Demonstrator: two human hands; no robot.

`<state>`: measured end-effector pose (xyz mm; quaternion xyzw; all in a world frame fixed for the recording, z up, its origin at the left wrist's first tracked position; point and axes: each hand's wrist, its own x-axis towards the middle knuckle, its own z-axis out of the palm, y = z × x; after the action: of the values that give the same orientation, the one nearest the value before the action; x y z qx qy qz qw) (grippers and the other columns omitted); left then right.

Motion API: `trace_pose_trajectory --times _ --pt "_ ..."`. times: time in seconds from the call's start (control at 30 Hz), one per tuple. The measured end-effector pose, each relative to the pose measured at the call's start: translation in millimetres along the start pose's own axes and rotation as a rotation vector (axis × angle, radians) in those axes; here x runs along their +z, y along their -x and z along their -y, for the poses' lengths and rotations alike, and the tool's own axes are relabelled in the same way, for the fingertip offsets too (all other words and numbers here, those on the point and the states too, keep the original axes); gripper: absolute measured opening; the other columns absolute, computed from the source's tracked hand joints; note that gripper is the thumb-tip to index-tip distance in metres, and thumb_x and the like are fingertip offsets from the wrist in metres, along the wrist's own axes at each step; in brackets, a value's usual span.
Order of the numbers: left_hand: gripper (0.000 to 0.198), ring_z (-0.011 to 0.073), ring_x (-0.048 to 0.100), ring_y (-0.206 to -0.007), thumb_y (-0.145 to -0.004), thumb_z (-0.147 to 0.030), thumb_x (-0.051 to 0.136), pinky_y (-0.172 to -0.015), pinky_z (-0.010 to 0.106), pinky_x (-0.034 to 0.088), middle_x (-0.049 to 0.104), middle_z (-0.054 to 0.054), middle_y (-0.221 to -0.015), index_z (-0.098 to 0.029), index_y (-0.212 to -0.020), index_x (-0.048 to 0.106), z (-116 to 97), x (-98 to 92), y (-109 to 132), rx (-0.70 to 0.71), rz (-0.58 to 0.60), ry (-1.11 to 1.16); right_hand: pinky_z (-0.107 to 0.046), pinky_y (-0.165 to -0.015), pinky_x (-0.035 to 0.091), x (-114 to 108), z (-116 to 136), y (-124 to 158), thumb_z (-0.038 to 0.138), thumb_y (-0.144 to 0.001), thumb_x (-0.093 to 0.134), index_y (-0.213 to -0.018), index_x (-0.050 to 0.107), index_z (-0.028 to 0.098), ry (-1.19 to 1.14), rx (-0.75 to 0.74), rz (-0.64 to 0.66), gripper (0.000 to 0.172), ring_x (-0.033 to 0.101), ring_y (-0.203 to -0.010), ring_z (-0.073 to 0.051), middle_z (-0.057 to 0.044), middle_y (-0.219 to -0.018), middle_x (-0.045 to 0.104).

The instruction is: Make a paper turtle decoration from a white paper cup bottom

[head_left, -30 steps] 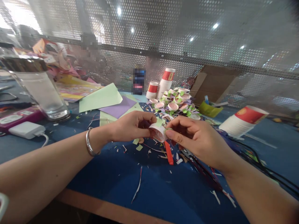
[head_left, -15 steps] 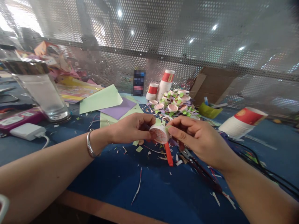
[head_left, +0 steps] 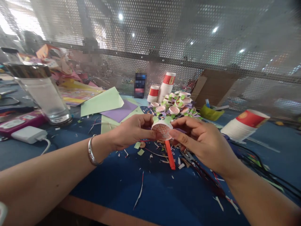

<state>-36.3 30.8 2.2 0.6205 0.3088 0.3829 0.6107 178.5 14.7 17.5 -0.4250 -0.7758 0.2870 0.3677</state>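
Observation:
Between my two hands is a cut paper cup bottom (head_left: 162,130), a short white ring with red crossed lines drawn on its disc and pale green paper at its upper rim. My left hand (head_left: 137,128) pinches its left side between thumb and fingers. On the right side, the thumb and fingertips of my right hand (head_left: 197,138) close on its edge. Just below it a red-orange pen or marker (head_left: 170,155) lies on the blue tabletop (head_left: 113,185). Dark-handled scissors (head_left: 202,171) rest under my right forearm, among paper scraps.
Behind my hands is a pile of similar cup pieces (head_left: 175,105) with green and purple paper bits. Stacked paper cups (head_left: 245,125) lean at right. Coloured paper sheets (head_left: 102,102), a glass water bottle (head_left: 45,94) and a purple power strip (head_left: 21,122) occupy the left.
The cup bottom has turned so its lined disc faces me more, and it has risen slightly. My right thumb has moved onto its lower right edge. The view has shifted a little.

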Motion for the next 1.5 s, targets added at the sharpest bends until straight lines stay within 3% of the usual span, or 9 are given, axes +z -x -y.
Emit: trace_pose_trajectory --times 0.2,0.33,0.47,0.6,0.77,1.03,1.23,1.37,1.5 --pt "0.025 0.0097 0.061 -0.073 -0.08 -0.022 0.076 -0.06 0.021 0.044 0.063 -0.001 -0.08 -0.017 -0.093 0.055 3 -7.5 -1 0.006 0.017 -0.068 -0.021 -0.049 0.044 0 -3 -1 0.047 -0.088 0.07 -0.096 0.068 0.022 0.055 -0.012 0.029 0.027 0.061 -0.059 -0.011 0.001 -0.073 0.07" --pt "0.049 0.0124 0.063 -0.087 -0.079 -0.027 0.079 -0.077 0.026 0.05 0.062 0.001 -0.095 -0.02 -0.12 0.053 2 -11.4 0 0.243 -0.042 -0.314 -0.022 -0.053 0.047 -1 -6 1 0.045 -0.087 0.072 -0.099 0.068 0.023 0.022 0.012 0.054 0.025 0.063 -0.063 -0.012 0.001 -0.079 0.072" --pt "0.038 0.0109 0.061 -0.092 -0.083 -0.03 0.076 -0.087 0.026 0.05 0.063 0.003 -0.104 -0.02 -0.115 0.058 -1 -9.3 4 0.382 -0.047 -0.498 -0.025 -0.061 0.052 0 -8 2 0.039 -0.084 0.076 -0.1 0.068 0.024 -0.05 0.039 0.081 0.025 0.068 -0.074 -0.016 -0.001 -0.086 0.074" --pt "0.019 0.0094 0.06 -0.083 -0.087 -0.025 0.07 -0.077 0.024 0.049 0.068 0.002 -0.097 -0.018 -0.104 0.067 -1 -7.6 5 0.369 -0.022 -0.569 -0.027 -0.066 0.055 2 -8 2 0.041 -0.085 0.074 -0.103 0.069 0.024 -0.082 0.049 0.106 0.025 0.071 -0.082 -0.019 -0.002 -0.093 0.074" --pt "0.017 0.0116 0.065 -0.08 -0.085 -0.019 0.069 -0.068 0.024 0.051 0.07 0.004 -0.091 -0.014 -0.102 0.069 0 -7.2 3 0.31 -0.04 -0.495 -0.026 -0.072 0.058 3 -4 1 0.042 -0.087 0.072 -0.103 0.07 0.025 -0.146 0.061 0.14 0.023 0.073 -0.086 -0.018 -0.001 -0.094 0.075" --pt "0.016 0.0127 0.069 -0.089 -0.082 -0.022 0.075 -0.08 0.025 0.054 0.076 0.004 -0.095 -0.019 -0.098 0.078 3 -9.0 0 0.391 -0.139 -0.464 -0.024 -0.064 0.054 2 -4 2 0.039 -0.086 0.074 -0.1 0.07 0.025 -0.107 0.045 0.092 0.02 0.072 -0.079 -0.017 0.0 -0.088 0.075" --pt "0.013 0.0131 0.07 -0.086 -0.081 -0.02 0.075 -0.077 0.024 0.054 0.077 0.004 -0.092 -0.02 -0.093 0.08 2 -7.6 1 0.402 -0.169 -0.448 -0.024 -0.063 0.054 2 -4 2 0.038 -0.087 0.073 -0.102 0.07 0.026 -0.107 0.037 0.09 0.019 0.071 -0.078 -0.016 0.001 -0.089 0.075" --pt "0.024 0.0112 0.067 -0.083 -0.084 -0.024 0.073 -0.074 0.023 0.053 0.073 0.003 -0.092 -0.02 -0.107 0.076 2 -6.9 1 0.344 -0.175 -0.424 -0.023 -0.062 0.054 3 -6 1 0.042 -0.087 0.072 -0.104 0.07 0.026 -0.095 0.028 0.065 0.023 0.072 -0.076 -0.016 0.0 -0.089 0.076" --pt "0.051 0.0104 0.063 -0.078 -0.08 -0.02 0.075 -0.07 0.023 0.052 0.065 0.001 -0.089 -0.018 -0.129 0.061 2 -8.8 0 0.321 -0.202 -0.366 -0.024 -0.053 0.053 2 -5 1 0.047 -0.089 0.069 -0.109 0.07 0.024 0.019 0.012 -0.043 0.031 0.068 -0.063 -0.014 -0.001 -0.08 0.075"
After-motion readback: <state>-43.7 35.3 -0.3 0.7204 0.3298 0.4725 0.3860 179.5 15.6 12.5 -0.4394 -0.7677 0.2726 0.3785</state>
